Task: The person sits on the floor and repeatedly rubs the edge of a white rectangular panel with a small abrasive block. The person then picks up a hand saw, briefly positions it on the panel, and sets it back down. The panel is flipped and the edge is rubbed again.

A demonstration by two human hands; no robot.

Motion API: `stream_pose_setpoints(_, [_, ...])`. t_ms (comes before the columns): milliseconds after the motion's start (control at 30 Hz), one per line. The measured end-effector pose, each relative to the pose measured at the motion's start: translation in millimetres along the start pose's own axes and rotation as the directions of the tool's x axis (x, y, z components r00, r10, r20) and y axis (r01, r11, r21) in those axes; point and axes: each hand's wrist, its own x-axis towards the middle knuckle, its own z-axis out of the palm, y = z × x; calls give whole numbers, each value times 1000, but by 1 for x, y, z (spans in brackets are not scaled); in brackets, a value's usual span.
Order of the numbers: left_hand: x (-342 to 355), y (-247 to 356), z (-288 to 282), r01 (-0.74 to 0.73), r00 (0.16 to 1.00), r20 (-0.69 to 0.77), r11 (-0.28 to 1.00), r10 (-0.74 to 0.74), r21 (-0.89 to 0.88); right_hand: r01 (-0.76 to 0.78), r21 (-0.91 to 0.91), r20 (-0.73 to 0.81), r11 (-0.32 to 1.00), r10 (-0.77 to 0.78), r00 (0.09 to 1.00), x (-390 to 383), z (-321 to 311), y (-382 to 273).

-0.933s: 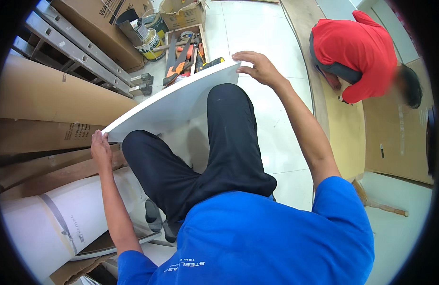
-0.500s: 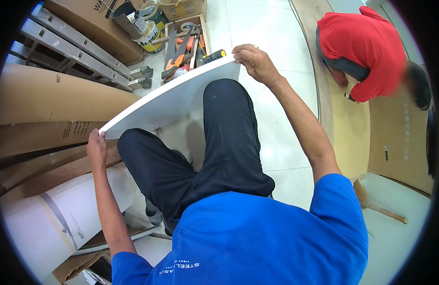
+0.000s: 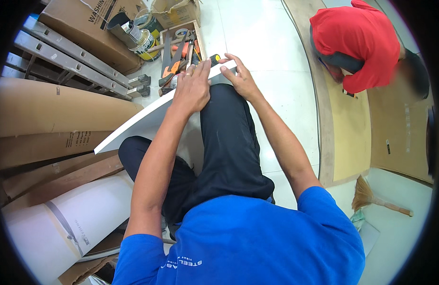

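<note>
A thin white panel (image 3: 139,124) stands tilted on edge against my knees, its long top edge running from lower left to upper right. My left hand (image 3: 193,88) lies over this edge near the upper right end, fingers stretched out and close together. Around the panel's upper right corner, my right hand (image 3: 240,80) has its fingers and thumb closed. The two hands are a short way apart. My left forearm hides part of the panel's face, and its lower edge is out of sight behind my legs.
Past the panel is a wooden tool box (image 3: 199,35) with saws and other hand tools. Paint cans (image 3: 146,40), a ladder (image 3: 77,64) and large cartons (image 3: 93,35) stand at the left. A person in red (image 3: 354,45) crouches over a yellowish board (image 3: 347,137); a broom (image 3: 383,203) lies nearby.
My left hand has left the panel's lower left end and moved up to its upper right part. My right hand stays at the corner. The crouching person has shifted slightly.
</note>
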Motion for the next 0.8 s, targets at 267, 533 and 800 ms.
stream_pose_setpoints(267, [1, -3, -2, 52, 999, 9, 998, -52, 21, -107, -35, -159, 994, 101, 982, 9, 20, 6])
stream_pose_setpoints(533, [-71, -81, -23, 370, 915, 140, 925, -379, 82, -32, -88, -123, 996, 21, 992, 14, 9, 12])
stream_pose_setpoints(800, [-203, -208, -60, 575, 794, 128, 803, -594, 158, -47, -92, -139, 995, 34, 990, 10, 8, 7])
